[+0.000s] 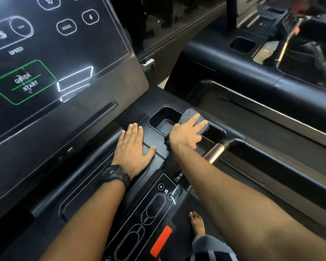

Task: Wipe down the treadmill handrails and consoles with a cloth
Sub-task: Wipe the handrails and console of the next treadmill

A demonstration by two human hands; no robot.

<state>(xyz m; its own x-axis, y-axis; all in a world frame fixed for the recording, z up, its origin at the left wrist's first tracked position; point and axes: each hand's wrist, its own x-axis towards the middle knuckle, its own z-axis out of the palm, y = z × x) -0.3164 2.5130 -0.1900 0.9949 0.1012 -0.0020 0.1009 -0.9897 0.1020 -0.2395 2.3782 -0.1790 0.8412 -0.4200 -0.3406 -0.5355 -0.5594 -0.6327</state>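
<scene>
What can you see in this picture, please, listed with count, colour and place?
console screen: one, black with white markings and a green QUICK START outline, upper left
storage recess: one, black, right of the screen
cloth: one, grey, over the recess edge under the right hand
handrail grip: one, metallic, beside the right forearm
lower control panel: one, black with white outlines, between the forearms
red tab: one, bottom centre
neighbouring treadmill: one, black, upper right
wristwatch: one, black, left wrist
bare foot: one, bottom centre
left hand: flat on the black surface
right hand: presses the cloth
</scene>
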